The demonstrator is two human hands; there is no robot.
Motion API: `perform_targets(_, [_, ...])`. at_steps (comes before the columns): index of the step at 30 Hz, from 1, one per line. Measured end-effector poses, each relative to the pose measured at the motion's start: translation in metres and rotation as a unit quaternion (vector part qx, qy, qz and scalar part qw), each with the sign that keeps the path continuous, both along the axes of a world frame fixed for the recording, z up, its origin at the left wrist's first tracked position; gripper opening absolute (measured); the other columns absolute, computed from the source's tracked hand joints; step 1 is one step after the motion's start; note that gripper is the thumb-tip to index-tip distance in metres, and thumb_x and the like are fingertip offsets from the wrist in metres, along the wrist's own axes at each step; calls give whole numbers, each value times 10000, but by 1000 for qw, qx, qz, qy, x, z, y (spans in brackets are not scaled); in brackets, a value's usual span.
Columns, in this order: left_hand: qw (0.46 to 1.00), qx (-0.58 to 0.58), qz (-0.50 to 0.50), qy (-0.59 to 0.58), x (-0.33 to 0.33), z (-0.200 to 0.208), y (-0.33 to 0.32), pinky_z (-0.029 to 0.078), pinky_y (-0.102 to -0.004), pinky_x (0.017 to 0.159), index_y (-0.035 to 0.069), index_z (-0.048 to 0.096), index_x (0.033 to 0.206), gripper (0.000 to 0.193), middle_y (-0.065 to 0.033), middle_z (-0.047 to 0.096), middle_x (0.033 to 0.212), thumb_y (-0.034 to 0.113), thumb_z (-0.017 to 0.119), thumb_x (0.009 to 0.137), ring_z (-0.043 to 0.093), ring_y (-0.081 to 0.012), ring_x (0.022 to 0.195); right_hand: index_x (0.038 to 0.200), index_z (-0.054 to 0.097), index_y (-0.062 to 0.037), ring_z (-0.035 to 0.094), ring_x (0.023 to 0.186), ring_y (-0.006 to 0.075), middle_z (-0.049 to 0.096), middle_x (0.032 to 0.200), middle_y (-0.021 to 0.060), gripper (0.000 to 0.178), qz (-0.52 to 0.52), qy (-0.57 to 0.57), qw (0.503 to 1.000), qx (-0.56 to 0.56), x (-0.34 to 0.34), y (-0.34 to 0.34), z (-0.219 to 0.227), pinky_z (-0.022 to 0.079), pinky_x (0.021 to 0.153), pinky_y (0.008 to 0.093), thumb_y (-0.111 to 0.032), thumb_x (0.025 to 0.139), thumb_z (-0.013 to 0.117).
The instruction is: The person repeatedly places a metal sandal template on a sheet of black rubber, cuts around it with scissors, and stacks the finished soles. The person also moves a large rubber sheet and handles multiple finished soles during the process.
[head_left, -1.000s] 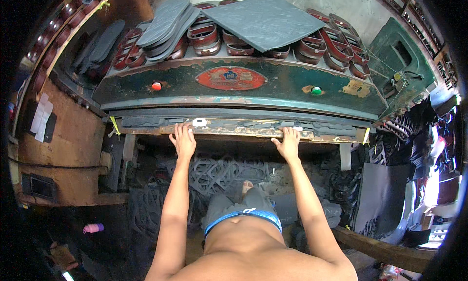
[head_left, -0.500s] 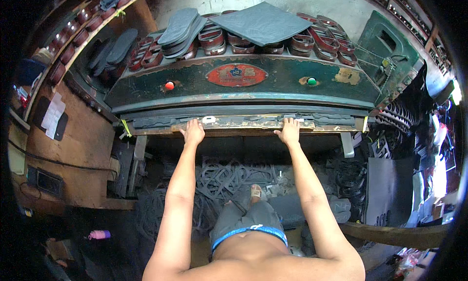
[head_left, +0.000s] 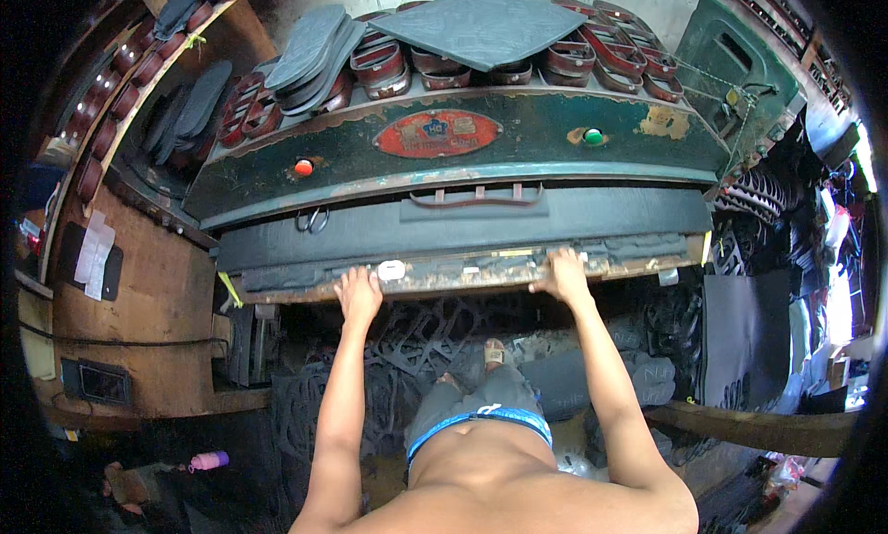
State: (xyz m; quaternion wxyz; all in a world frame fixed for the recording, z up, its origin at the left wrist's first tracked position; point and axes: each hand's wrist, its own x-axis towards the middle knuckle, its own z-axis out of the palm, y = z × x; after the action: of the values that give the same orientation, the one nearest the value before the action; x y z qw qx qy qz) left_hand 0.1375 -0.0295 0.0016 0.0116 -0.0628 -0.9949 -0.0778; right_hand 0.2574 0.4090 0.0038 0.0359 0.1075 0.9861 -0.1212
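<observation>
My left hand (head_left: 359, 295) and my right hand (head_left: 562, 277) grip the worn front edge of a sliding board (head_left: 435, 281), which juts out from a green press machine (head_left: 305, 193). My fingers lie over the edge, and the thumbs point outward on the left and inward on the right. A dark grey sheet (head_left: 370, 238) covers the board. Toward its back sits a thin brown-red cutting die (head_left: 478, 199) on a small grey piece. Black-handled scissors (head_left: 314, 221) lie left of the die, partly under the machine's lip. A white oval object (head_left: 392, 269) rests beside my left hand.
On the machine stand several red sole-shaped dies (head_left: 379, 67), stacked grey soles (head_left: 310, 57) and a square grey sheet (head_left: 481, 25). A red button (head_left: 302, 168) and a green button (head_left: 593, 136) face me. Cut-out scraps (head_left: 444, 326) cover the floor; a wooden table (head_left: 162, 293) is at left.
Both hands have drawn the board out toward me. The grey sheet, the cutting die and the scissors have come into view from under the machine.
</observation>
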Motion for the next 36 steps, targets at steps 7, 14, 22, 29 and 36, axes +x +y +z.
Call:
perform_targets(7, [914,378,84,-123,36,13,-6,544,-440,702,-24,638,981,287,-160,719,762,250,569,1029,717,-337,736,979,750,-42,686,960,360,726,948,160,330,110,43,959,-259,-3,-24,67,529,866,455,-355,875,764])
perform_targets(14, [943,317,84,-57,12,14,62,554,-471,799,-23,652,1112,353,-223,739,942,298,528,1036,717,-407,874,959,636,-59,620,880,319,628,852,111,276,242,207,946,-67,-37,-71,30,448,916,439,-312,895,727])
perform_targets(22, [948,285,115,-79,16,15,77,531,-504,860,2,663,1097,367,-232,721,1031,336,523,1033,692,-419,983,772,643,-115,620,829,274,571,777,70,209,225,191,954,-46,-7,-73,17,454,950,423,-274,853,752])
perform_targets(29, [931,350,84,-58,13,-10,73,474,-593,730,-45,625,947,419,-342,649,880,321,461,1066,614,-564,878,800,619,-32,548,697,303,537,750,105,282,169,186,941,-227,-7,-70,53,472,675,391,-251,834,792])
perform_targets(36, [941,291,132,-107,-7,15,19,506,-553,755,-39,663,980,391,-271,689,871,300,485,1056,676,-465,841,1169,629,-47,603,892,141,663,985,26,383,-113,-12,659,-744,15,-69,112,502,811,318,-409,1050,588])
